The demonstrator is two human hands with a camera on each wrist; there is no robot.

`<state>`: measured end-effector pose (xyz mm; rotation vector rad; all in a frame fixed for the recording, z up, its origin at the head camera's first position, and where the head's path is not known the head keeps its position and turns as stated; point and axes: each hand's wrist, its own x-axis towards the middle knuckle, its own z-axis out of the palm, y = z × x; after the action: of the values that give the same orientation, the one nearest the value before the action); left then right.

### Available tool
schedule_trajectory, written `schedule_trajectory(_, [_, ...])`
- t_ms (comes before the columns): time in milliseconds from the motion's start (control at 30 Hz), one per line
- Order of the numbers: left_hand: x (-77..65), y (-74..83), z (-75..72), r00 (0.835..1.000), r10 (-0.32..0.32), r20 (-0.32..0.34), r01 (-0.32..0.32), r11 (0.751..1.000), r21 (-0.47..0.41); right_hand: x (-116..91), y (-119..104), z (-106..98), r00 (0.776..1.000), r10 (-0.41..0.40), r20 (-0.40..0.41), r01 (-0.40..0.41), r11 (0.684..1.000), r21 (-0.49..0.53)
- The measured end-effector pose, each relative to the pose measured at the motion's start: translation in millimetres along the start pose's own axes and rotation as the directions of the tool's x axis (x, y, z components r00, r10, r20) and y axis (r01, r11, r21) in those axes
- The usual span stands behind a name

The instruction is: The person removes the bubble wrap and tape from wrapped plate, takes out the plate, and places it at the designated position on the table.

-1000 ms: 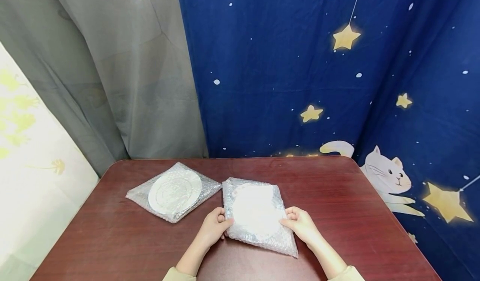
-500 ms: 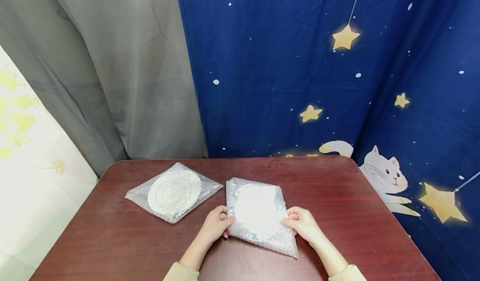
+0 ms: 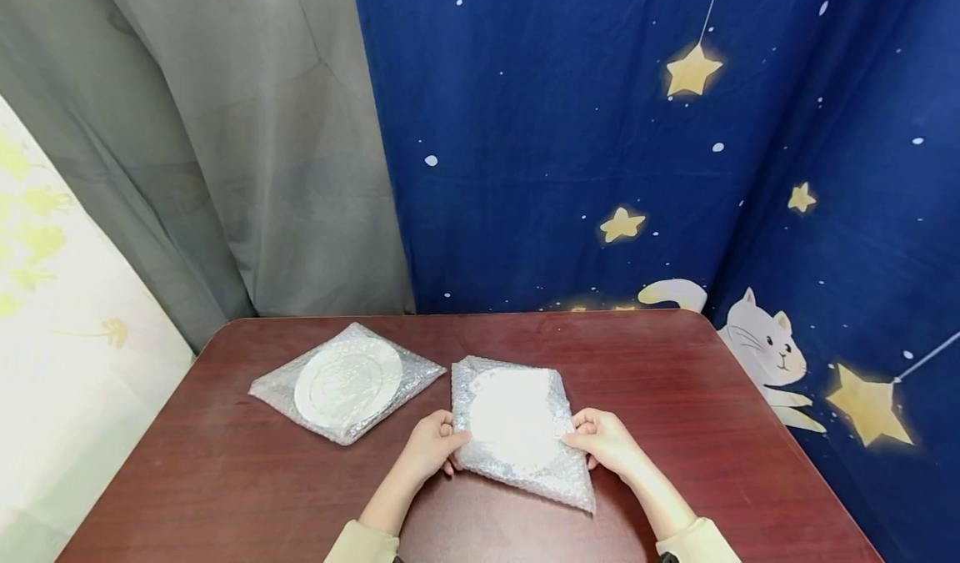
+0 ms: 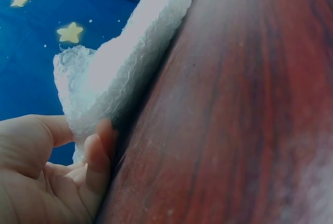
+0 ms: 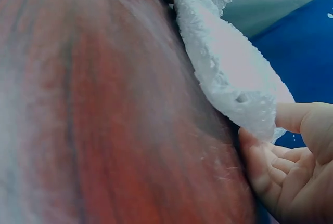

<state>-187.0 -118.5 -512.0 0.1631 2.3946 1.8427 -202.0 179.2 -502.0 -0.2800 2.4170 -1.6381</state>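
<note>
In front of me lies a bubble-wrapped plate (image 3: 517, 421), its round white face washed out by glare through the clear wrap. My left hand (image 3: 432, 446) pinches the wrap's left edge, thumb on top and fingers beneath. On the opposite edge my right hand (image 3: 606, 442) grips it the same way. The left wrist view shows the thumb and fingers of the left hand (image 4: 57, 167) at a corner of the bubble wrap (image 4: 119, 68). In the right wrist view the right hand (image 5: 291, 156) holds the other edge of the wrap (image 5: 229, 73), low over the tabletop.
A second bubble-wrapped plate (image 3: 348, 384) lies to the left, turned like a diamond, one corner close to the first package. Both are on a dark red wooden table (image 3: 660, 379). Behind it hang a grey curtain (image 3: 300, 171) and a blue star-patterned curtain (image 3: 540, 129).
The package between my hands has shifted slightly to the right, and both hands moved with it. The second wrapped plate stays in place.
</note>
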Motion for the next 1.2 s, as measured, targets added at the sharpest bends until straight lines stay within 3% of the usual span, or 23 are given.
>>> schedule_trajectory(200, [2.3,-0.4,-0.6,1.0,-0.008,0.007,0.008,1.0,-0.019,2.0,-1.8,-2.9,1.0,-0.022,0.005,0.022,0.999,-0.037])
schedule_trajectory(500, [2.9,-2.8,-0.8,1.0,-0.028,0.01,0.029,0.998,-0.058,0.3,-12.8,-5.7,0.999,-0.034,-0.015,0.03,0.978,-0.205])
schedule_trajectory(800, [3.5,-4.7,-2.3,0.999,-0.036,0.031,0.039,0.995,-0.095,1.9,-31.9,-8.4,0.99,-0.03,-0.135,-0.014,0.948,-0.319])
schedule_trajectory(1200, [2.8,-5.1,-2.9,0.998,-0.021,0.052,0.026,0.994,-0.111,10.5,-52.7,-2.0,0.976,-0.14,-0.169,0.088,0.955,-0.284])
